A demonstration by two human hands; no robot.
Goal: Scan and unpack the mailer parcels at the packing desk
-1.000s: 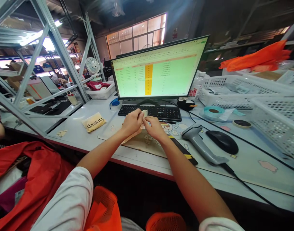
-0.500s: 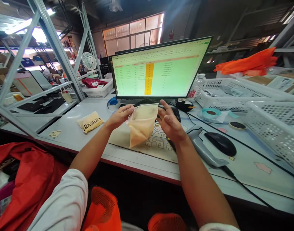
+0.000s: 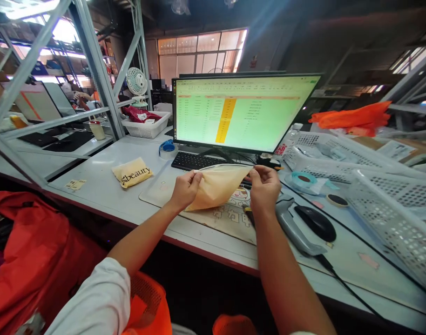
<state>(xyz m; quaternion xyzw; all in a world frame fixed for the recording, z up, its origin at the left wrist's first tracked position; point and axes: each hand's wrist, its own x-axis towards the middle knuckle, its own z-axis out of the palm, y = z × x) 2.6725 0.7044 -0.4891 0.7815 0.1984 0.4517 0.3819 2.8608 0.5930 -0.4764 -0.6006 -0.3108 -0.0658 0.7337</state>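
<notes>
Head view showed the left hand [image 3: 186, 190] and right hand [image 3: 266, 190] pinching the bag [image 3: 218, 190] near opposite ends of its top edge, stretched above the mat [image 3: 230, 216] in front of the keyboard [image 3: 195, 161]; an even, gentle pull seemed best, since the bag looked thin
</notes>
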